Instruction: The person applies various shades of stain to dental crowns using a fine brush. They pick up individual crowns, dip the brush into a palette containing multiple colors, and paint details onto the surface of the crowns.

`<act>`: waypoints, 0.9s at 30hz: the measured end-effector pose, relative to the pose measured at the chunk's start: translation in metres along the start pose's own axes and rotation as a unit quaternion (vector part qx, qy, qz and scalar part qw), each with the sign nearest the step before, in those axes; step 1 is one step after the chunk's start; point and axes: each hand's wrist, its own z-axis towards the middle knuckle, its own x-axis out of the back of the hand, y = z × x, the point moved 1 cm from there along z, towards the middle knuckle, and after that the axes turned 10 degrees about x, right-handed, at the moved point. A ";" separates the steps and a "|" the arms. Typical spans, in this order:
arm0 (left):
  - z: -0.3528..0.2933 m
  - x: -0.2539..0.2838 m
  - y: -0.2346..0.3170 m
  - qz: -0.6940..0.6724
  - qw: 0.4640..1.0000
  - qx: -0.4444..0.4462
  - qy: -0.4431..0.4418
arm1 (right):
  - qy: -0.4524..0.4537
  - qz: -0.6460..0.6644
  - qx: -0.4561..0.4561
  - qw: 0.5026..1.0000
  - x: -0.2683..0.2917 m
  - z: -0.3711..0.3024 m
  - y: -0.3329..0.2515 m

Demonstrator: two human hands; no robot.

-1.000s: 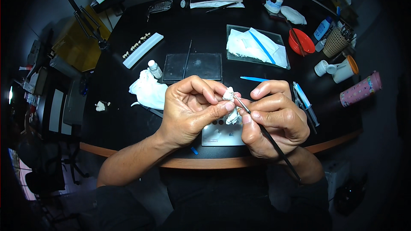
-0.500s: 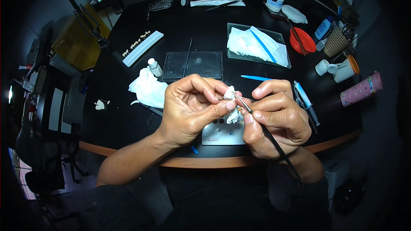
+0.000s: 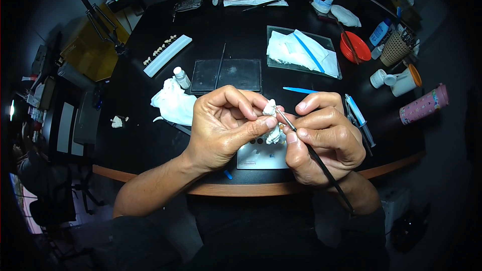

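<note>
A: In the head view, the only one here, where is the white piece?

B: The white piece point(image 3: 271, 107) is near the middle, raised over a pale flat plate point(image 3: 255, 161) at the front of the table. The left hand point(image 3: 218, 126) pinches it between thumb and fingers, so it sits right at those fingertips.

A: And its long axis?

B: It seems to run away from the person, nearly upright in the picture. The thumb tip crosses its middle, so I can't be sure the white part below is the same body.

A: What about the other hand?

B: The right hand point(image 3: 330, 139) grips a slender dark-handled tool point(image 3: 320, 163) like a pen. The handle slants from lower right to upper left, and its bright shank reaches the piece's right side, near the upper end.

A: Touching?

B: Too small to say fairly: the tip is either on the surface or just beside it.

A: So which hand is nearer?

B: The left, since it holds the piece. The right fingers stay apart from it, to its right, and the tool's shank bridges that gap, oblique to the piece's length.
</note>
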 end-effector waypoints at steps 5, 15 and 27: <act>0.000 -0.001 0.001 -0.004 1.000 -0.002 -0.003 | 0.005 0.003 -0.003 1.000 0.000 0.000 0.000; 0.000 0.002 0.002 0.031 0.999 0.017 -0.009 | 0.001 0.005 -0.001 1.000 0.001 0.000 0.000; 0.000 0.001 0.005 -0.093 0.991 0.091 -0.010 | 0.014 0.029 -0.014 0.999 0.000 -0.005 0.006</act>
